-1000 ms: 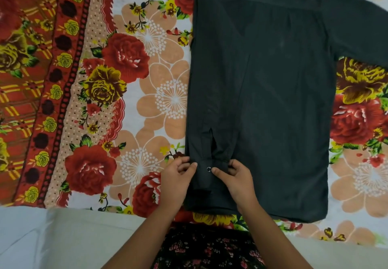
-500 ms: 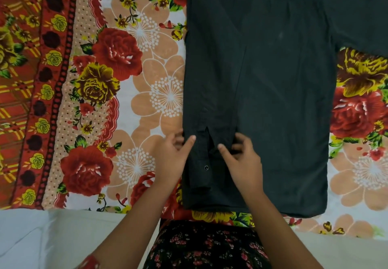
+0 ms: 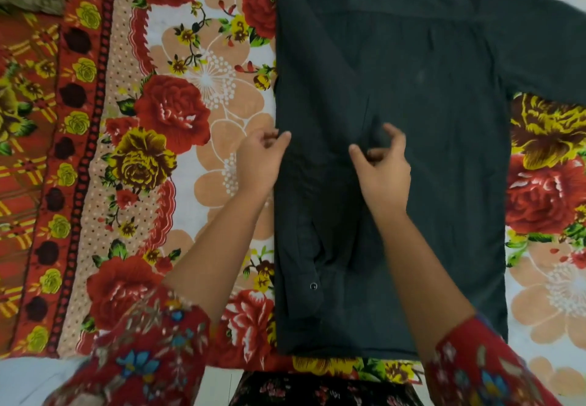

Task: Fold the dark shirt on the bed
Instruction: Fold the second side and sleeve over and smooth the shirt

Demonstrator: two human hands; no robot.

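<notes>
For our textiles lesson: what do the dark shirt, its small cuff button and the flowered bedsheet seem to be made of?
Dark shirt: thin woven cloth, matt, perhaps cotton; it lies flat with soft creases.
Cuff button: hard and glossy, plastic or metal; it shows a small glint.
Flowered bedsheet: printed cloth, matt; the fibre cannot be told.

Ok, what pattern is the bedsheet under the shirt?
The bedsheet is floral: red and yellow roses, peach blooms on white. Head view.
</notes>
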